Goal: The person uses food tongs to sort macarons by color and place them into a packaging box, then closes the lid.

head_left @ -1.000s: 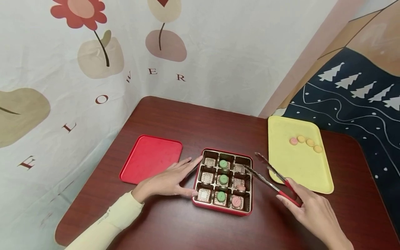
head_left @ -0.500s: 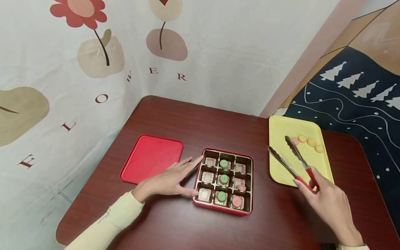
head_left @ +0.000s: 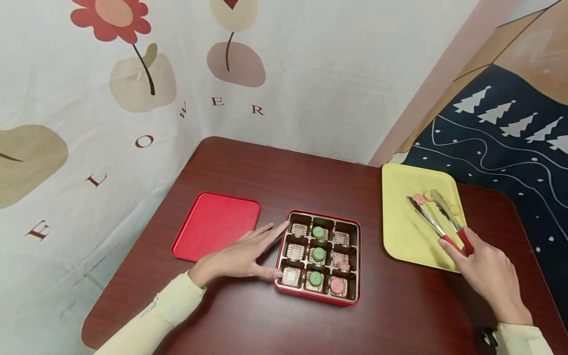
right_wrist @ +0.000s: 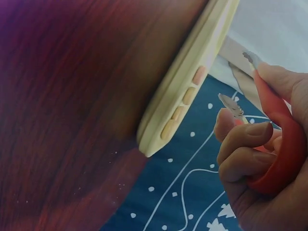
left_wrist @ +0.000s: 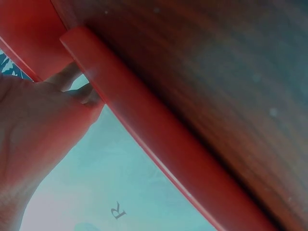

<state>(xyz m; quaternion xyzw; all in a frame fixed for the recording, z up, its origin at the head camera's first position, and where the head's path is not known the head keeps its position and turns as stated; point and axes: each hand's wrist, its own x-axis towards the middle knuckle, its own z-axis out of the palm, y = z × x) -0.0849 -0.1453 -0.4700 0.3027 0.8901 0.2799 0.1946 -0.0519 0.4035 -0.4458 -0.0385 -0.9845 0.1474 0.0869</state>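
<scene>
My right hand (head_left: 490,268) grips red-handled metal tongs (head_left: 426,213), their arms spread over the yellow tray (head_left: 397,231). The tips hang around a pink macaron (head_left: 419,199) and a yellow macaron (head_left: 428,196); whether they touch either I cannot tell. Other yellow macarons are partly hidden behind the tongs. With thumb and fingers extended, my left hand (head_left: 241,256) touches the left side of a red tin (head_left: 317,298) divided into compartments. Three green macarons (head_left: 318,254) stand in its middle column. Two pink macarons (head_left: 338,285) occupy the middle and near compartments on the right.
A flat red lid (head_left: 215,224) lies left of the tin, partly behind my left hand. Dark brown table (head_left: 275,172) extends between the tin and the yellow tray. A printed curtain (head_left: 310,98) hangs along the table's far edge.
My right hand has carried the tongs from beside the tin rightward to over the yellow tray, with the tips now at the macarons. My left hand stays at the tin.
</scene>
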